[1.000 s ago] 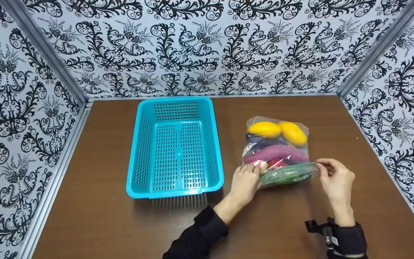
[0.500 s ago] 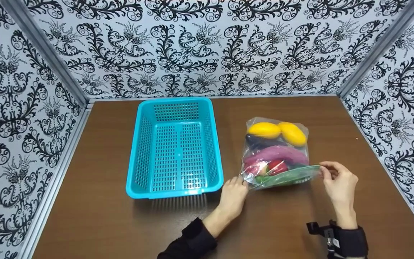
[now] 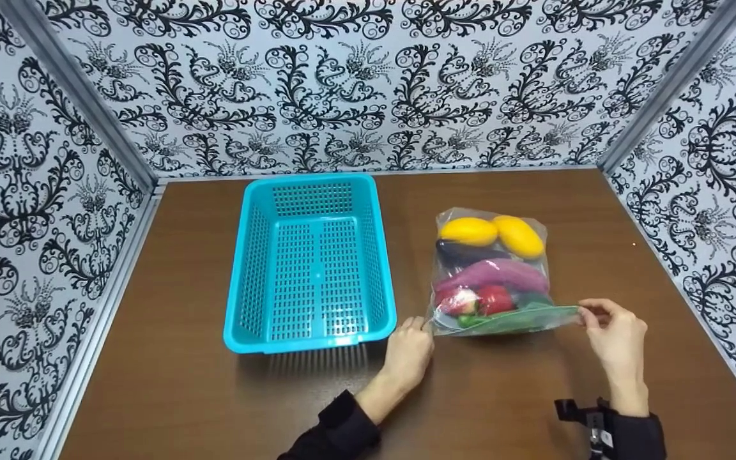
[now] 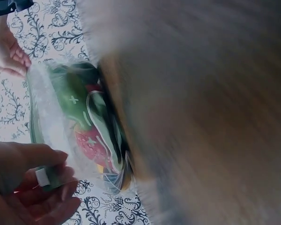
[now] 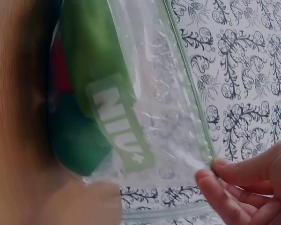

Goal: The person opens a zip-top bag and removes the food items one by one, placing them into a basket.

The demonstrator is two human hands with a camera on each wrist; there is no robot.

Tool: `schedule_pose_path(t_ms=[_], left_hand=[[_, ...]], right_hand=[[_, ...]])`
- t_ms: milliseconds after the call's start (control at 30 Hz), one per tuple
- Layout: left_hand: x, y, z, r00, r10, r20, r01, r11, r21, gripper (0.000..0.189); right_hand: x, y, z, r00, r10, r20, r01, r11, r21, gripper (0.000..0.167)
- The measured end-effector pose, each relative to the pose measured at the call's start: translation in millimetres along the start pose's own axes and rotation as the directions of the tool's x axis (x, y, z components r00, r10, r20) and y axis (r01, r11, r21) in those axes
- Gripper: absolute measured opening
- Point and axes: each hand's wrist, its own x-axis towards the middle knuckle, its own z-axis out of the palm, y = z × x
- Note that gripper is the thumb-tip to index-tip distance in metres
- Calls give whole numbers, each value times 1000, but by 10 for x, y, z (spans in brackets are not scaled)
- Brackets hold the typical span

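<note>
A clear zip bag lies on the table with its green-edged mouth toward me. Inside are two yellow mango-like fruits, a dark purple eggplant-like piece, a pink-purple long piece, red pieces and green ones. My left hand pinches the bag's left mouth corner; in the left wrist view its fingers curl around a small green and white tab. My right hand pinches the right end of the green zip edge between thumb and forefinger. The mouth edge is stretched between both hands.
A turquoise perforated basket with nothing in it stands left of the bag, close to my left hand. Patterned walls enclose the brown table at the back and sides.
My left hand has slid from the middle left of the bag's mouth to its left corner. My right hand has moved slightly right and toward me, pulling the zip edge along.
</note>
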Motion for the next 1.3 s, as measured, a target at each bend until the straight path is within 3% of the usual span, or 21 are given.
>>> schedule_pose_path(t_ms=[200, 367, 500, 733, 967, 1133, 1300], left_hand=[[41, 8, -11, 999, -33, -37, 28, 991, -130, 12], [113, 29, -39, 994, -56, -93, 30, 964, -263, 12], [173, 50, -38, 991, -74, -112, 26, 924, -381, 14], [246, 91, -28, 988, -134, -83, 66, 829, -555, 14], [293, 125, -30, 981, -189, -46, 124, 790, -600, 16], [307, 128, -22, 977, -205, -52, 135, 795, -592, 20], [316, 122, -11, 975, -215, -48, 145, 790, -596, 20]], right_hand=[[-39, -33, -60, 998, -16, 69, 25, 991, -131, 10], [-68, -223, -15, 991, -134, -14, 132, 987, -92, 12], [-81, -471, 109, 961, -270, -53, 270, 963, -7, 14], [-196, -884, 395, 894, -447, -7, 444, 885, 142, 20], [-334, -1081, 602, 849, -526, 48, 494, 823, 280, 26], [-401, -1091, 709, 840, -534, 98, 494, 827, 269, 30], [-431, -1074, 788, 846, -523, 103, 494, 842, 214, 30]])
